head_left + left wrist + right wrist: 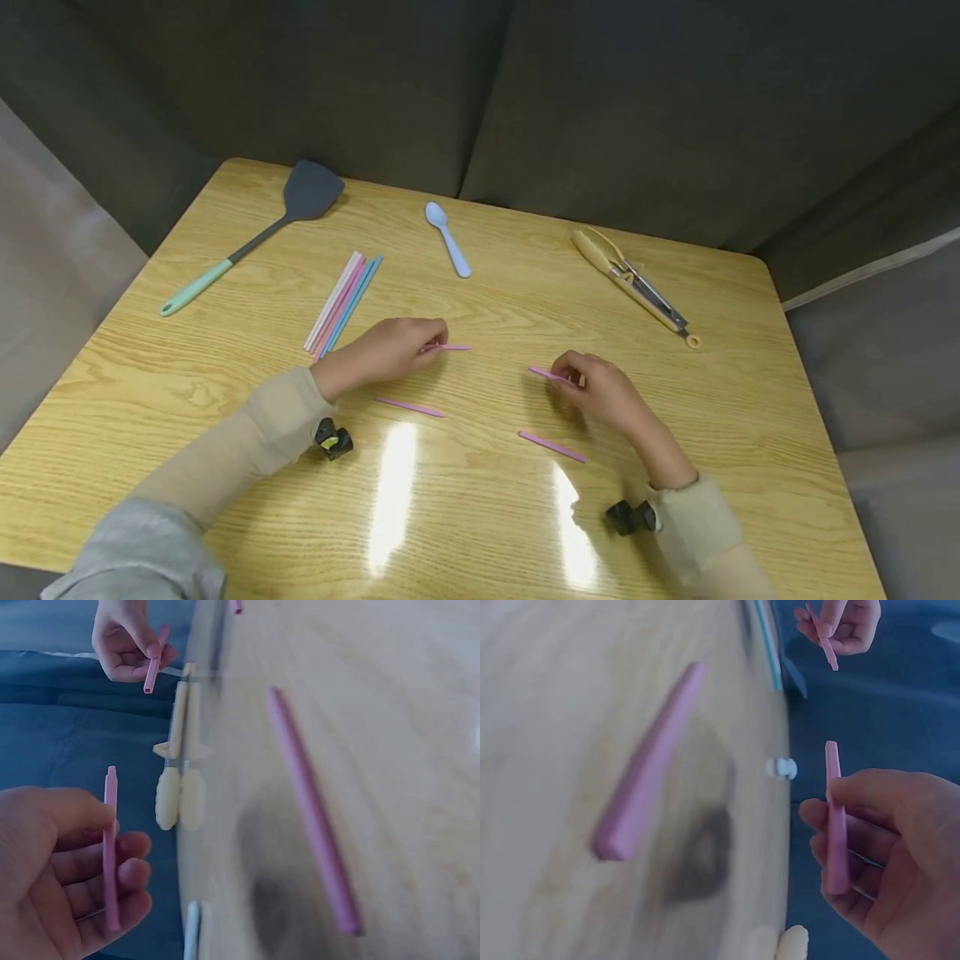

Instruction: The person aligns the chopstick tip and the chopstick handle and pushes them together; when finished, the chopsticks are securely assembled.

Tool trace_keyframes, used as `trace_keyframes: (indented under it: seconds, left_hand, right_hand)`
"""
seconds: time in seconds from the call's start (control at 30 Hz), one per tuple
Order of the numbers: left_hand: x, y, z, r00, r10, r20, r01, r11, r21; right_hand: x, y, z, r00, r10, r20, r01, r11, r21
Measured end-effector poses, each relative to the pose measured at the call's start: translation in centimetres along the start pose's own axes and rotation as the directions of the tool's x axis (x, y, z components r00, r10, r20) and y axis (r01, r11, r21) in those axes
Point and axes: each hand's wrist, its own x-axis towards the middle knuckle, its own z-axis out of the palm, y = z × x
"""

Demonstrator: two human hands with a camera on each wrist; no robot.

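Observation:
My left hand (401,343) pinches a short, slim pink stick (110,862) between thumb and fingers, above the table left of centre. Across from it, my right hand (603,390) pinches a similar pink stick (836,832), its far end pointing toward the left hand. Below the left hand, on the wood, lies one loose pink stick (410,407). Another loose pink stick (552,447) lies nearer the front, below the right hand. Both loose sticks are slanted and apart from the hands.
A row of longer white, pink and blue sticks (354,304) lies left of the left hand. Behind are a spatula (311,192) with a mint handle, a pale blue spoon (450,242) and yellow tongs (637,287). Dark curtains (600,108) hang behind the wooden table (712,433).

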Motion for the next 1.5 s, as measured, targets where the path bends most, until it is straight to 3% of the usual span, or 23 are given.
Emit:
trace_keyframes:
  seconds: [0.17, 0.33, 0.47, 0.67, 0.8, 1.5]
  left_hand:
    - [0.7, 0.3, -0.9, 0.995, -0.061, -0.074, 0.059, 0.998, -0.023]
    - [1.3, 0.6, -1.4, 0.985, -0.023, -0.171, 0.019, 1.0, -0.025]
    - [1.8, 1.0, -1.7, 0.977, -0.001, -0.213, -0.009, 0.999, -0.047]
    - [2.4, 1.6, -1.9, 0.98, -0.042, -0.193, -0.002, 0.976, -0.219]
    - [2.8, 2.0, -1.8, 0.98, -0.076, -0.182, 0.016, 0.951, -0.31]
    - [3.2, 2.1, -1.6, 0.972, -0.088, -0.219, 0.001, 0.93, -0.369]
  right_hand:
    - [0.9, -0.4, -0.8, 0.998, -0.01, -0.069, 0.016, 0.996, 0.093]
    - [1.7, -1.1, -1.3, 0.985, -0.027, -0.168, 0.051, 0.989, 0.139]
    - [2.1, -1.7, -1.7, 0.976, -0.006, -0.216, 0.045, 0.984, 0.174]
    - [2.5, -2.2, -2.3, 0.971, 0.102, -0.216, -0.037, 0.958, 0.285]
    - [2.7, -2.4, -2.4, 0.97, 0.091, -0.226, -0.018, 0.953, 0.303]
    - [2.9, -3.1, -2.4, 0.97, 0.07, -0.231, 0.015, 0.938, 0.347]
